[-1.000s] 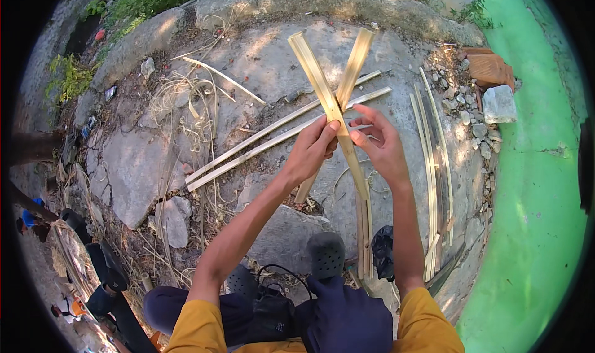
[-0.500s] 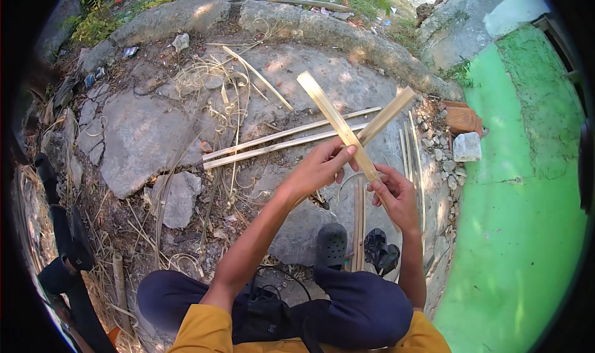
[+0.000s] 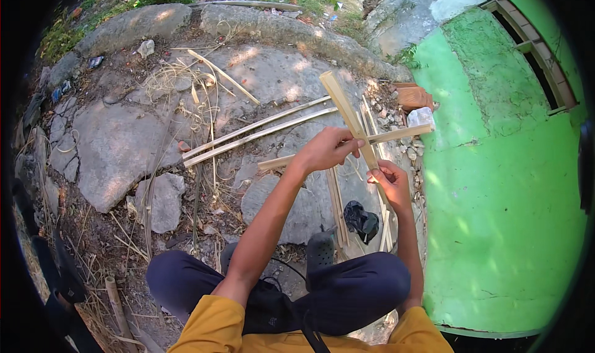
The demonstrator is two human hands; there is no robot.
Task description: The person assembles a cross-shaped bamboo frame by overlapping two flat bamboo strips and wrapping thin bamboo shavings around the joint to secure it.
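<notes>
Two flat, pale bamboo strips cross in front of me. One bamboo strip point(image 3: 344, 105) stands steep, leaning a little left at its top. The other, a crosswise bamboo strip point(image 3: 406, 133), runs nearly level behind it, and its left end comes out past my left wrist. My left hand point(image 3: 330, 148) is closed at the crossing, thumb on the steep strip, partly hiding the crosswise one. My right hand point(image 3: 393, 183) pinches the steep strip near its lower end. Some of the right fingers are hidden behind the strip.
Two long bamboo strips point(image 3: 260, 130) lie on the broken concrete beyond my left arm. A tangle of thin shavings point(image 3: 170, 80) lies farther left. A black plastic bag point(image 3: 361, 222) sits near my shoe point(image 3: 320, 251). A green wall point(image 3: 489, 229) bounds the right side.
The crosswise strip has turned from a steep slant to nearly level, and the steep strip has tipped more upright. Both hands keep their hold. The view has swung toward the wall.
</notes>
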